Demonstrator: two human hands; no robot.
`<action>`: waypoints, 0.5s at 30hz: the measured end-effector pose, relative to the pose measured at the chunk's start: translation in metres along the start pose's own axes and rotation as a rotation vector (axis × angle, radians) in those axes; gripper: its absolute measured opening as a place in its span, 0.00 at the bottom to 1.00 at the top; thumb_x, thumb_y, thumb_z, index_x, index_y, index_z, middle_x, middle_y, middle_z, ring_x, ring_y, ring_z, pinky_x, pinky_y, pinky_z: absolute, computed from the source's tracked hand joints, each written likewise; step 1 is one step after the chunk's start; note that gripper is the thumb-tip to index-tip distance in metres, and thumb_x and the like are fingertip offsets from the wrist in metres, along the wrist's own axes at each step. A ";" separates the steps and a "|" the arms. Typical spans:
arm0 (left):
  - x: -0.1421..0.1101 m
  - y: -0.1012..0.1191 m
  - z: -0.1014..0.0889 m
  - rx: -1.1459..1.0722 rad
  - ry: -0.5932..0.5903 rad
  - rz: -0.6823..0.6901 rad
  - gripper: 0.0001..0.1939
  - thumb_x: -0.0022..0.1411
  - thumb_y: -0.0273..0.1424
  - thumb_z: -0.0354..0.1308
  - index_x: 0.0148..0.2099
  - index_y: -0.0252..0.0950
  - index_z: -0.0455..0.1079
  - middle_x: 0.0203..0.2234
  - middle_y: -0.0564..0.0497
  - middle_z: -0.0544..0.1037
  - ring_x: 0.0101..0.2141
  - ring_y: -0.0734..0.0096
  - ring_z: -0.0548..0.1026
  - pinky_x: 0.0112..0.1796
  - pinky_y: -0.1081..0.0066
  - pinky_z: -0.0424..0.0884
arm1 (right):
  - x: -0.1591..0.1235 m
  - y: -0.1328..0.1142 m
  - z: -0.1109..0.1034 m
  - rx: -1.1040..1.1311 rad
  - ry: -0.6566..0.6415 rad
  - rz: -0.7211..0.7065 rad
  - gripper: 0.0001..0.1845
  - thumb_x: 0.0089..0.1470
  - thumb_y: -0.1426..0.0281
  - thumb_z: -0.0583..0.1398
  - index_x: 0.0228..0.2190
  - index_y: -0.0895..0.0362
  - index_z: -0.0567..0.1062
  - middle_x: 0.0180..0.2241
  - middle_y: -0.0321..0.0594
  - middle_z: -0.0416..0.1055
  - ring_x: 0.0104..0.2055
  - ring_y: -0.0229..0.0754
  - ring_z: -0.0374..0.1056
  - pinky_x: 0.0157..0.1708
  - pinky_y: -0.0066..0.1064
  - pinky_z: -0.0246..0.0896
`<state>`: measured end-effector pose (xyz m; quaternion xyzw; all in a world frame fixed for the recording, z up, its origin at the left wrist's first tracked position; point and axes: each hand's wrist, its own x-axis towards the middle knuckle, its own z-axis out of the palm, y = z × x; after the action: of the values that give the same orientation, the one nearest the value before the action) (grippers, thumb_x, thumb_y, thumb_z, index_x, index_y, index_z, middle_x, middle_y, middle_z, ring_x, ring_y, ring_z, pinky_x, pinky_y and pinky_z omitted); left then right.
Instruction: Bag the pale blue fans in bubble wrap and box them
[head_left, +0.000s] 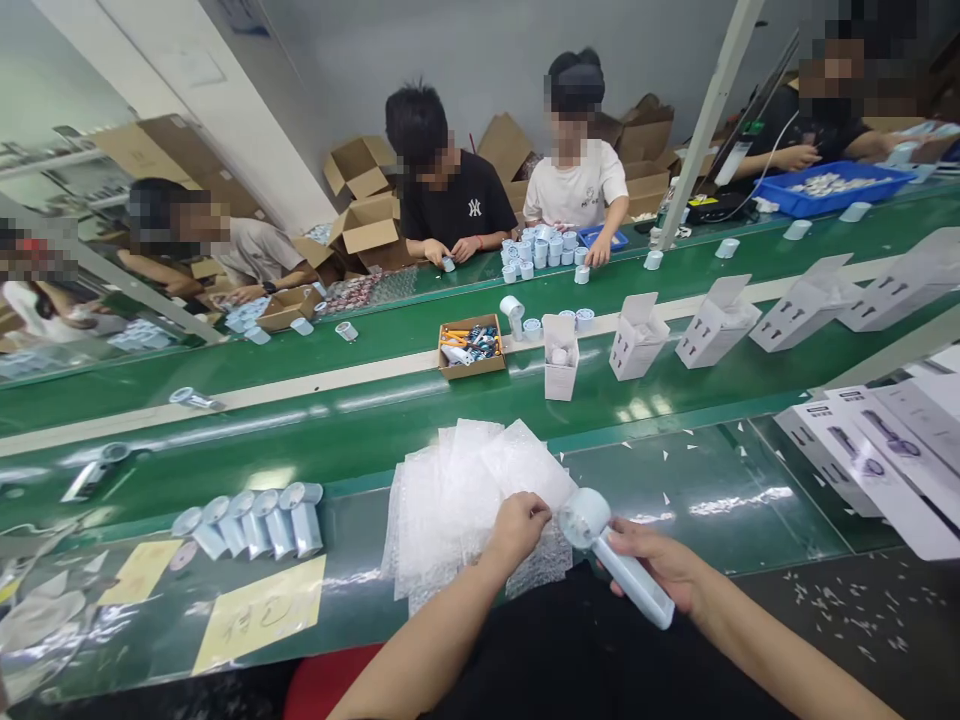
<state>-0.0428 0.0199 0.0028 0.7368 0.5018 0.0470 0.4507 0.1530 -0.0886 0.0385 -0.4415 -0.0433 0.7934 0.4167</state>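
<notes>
A pale blue handheld fan (634,575) with a round head is gripped at its handle by my right hand (656,565), the head tilted up and to the left. Just left of the fan head, my left hand (519,528) has its fingers pinched together. Whatever lies between those fingertips, if anything, is too small to make out. Beneath and beyond the left hand is a pile of clear bubble bags (450,500). To the left, several similar blue fans (259,520) lie leaning in a row on the bench.
Across the green conveyor (360,400) stand open white boxes (561,360) and a small carton of tools (472,350). Printed fan boxes (862,460) are at right. Yellow paper (259,615) lies at left. Several co-workers sit opposite, near blue fan heads (540,250).
</notes>
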 end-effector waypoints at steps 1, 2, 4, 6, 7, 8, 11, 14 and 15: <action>-0.001 0.005 0.000 -0.068 0.002 -0.019 0.06 0.54 0.26 0.53 0.30 0.33 0.72 0.27 0.49 0.76 0.32 0.66 0.72 0.36 0.69 0.67 | 0.001 0.000 0.005 -0.018 -0.053 0.001 0.33 0.35 0.68 0.72 0.44 0.56 0.68 0.29 0.37 0.72 0.30 0.42 0.70 0.22 0.30 0.70; -0.003 0.009 0.000 -0.135 -0.004 -0.036 0.05 0.52 0.26 0.55 0.28 0.33 0.72 0.24 0.51 0.75 0.29 0.69 0.71 0.32 0.71 0.66 | 0.003 -0.001 0.010 -0.033 -0.095 -0.005 0.34 0.35 0.68 0.72 0.45 0.55 0.67 0.29 0.37 0.71 0.30 0.42 0.70 0.21 0.30 0.70; -0.006 0.014 -0.001 -0.264 -0.019 -0.072 0.04 0.48 0.27 0.57 0.24 0.33 0.69 0.18 0.54 0.71 0.23 0.73 0.68 0.26 0.74 0.63 | 0.008 -0.003 0.018 -0.063 -0.145 -0.022 0.33 0.35 0.66 0.71 0.45 0.56 0.68 0.28 0.36 0.70 0.30 0.41 0.69 0.21 0.29 0.69; -0.009 0.017 -0.005 -0.373 0.005 -0.117 0.06 0.47 0.29 0.57 0.22 0.33 0.67 0.15 0.56 0.67 0.19 0.76 0.64 0.22 0.74 0.60 | 0.010 -0.006 0.021 -0.117 -0.148 -0.029 0.28 0.37 0.65 0.70 0.42 0.58 0.70 0.27 0.36 0.69 0.28 0.39 0.67 0.20 0.28 0.68; -0.010 0.018 -0.008 -0.418 0.031 -0.140 0.07 0.48 0.30 0.57 0.22 0.33 0.67 0.14 0.56 0.66 0.17 0.77 0.62 0.22 0.75 0.59 | 0.010 -0.007 0.021 -0.155 -0.129 -0.025 0.27 0.38 0.65 0.70 0.40 0.59 0.71 0.28 0.37 0.69 0.27 0.38 0.67 0.20 0.28 0.69; -0.012 0.020 -0.011 -0.458 0.064 -0.162 0.08 0.50 0.32 0.56 0.23 0.33 0.67 0.14 0.56 0.65 0.17 0.78 0.61 0.21 0.75 0.59 | 0.009 -0.007 0.020 -0.193 -0.102 -0.019 0.26 0.38 0.65 0.70 0.40 0.59 0.71 0.29 0.37 0.69 0.27 0.38 0.67 0.20 0.29 0.69; -0.020 0.030 -0.021 -0.546 0.147 -0.094 0.08 0.51 0.33 0.56 0.26 0.33 0.68 0.17 0.55 0.67 0.20 0.77 0.63 0.25 0.75 0.61 | 0.004 -0.006 0.018 -0.275 0.004 -0.009 0.24 0.37 0.65 0.70 0.38 0.58 0.71 0.31 0.36 0.69 0.25 0.37 0.66 0.19 0.29 0.68; -0.034 0.041 -0.027 -0.464 0.175 0.154 0.06 0.54 0.32 0.56 0.28 0.34 0.69 0.22 0.53 0.71 0.27 0.73 0.68 0.31 0.73 0.64 | -0.001 -0.004 0.019 -0.271 0.046 -0.049 0.23 0.39 0.64 0.69 0.39 0.57 0.70 0.31 0.36 0.69 0.24 0.36 0.65 0.18 0.30 0.68; -0.039 0.042 -0.028 -0.400 0.177 0.229 0.06 0.55 0.31 0.56 0.29 0.35 0.70 0.24 0.52 0.72 0.28 0.72 0.69 0.32 0.72 0.64 | -0.002 -0.004 0.020 -0.256 0.060 -0.067 0.24 0.40 0.65 0.69 0.39 0.57 0.70 0.32 0.36 0.69 0.25 0.36 0.65 0.18 0.30 0.68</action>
<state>-0.0472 0.0031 0.0644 0.6778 0.4335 0.2606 0.5335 0.1411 -0.0812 0.0538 -0.5130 -0.1463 0.7533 0.3846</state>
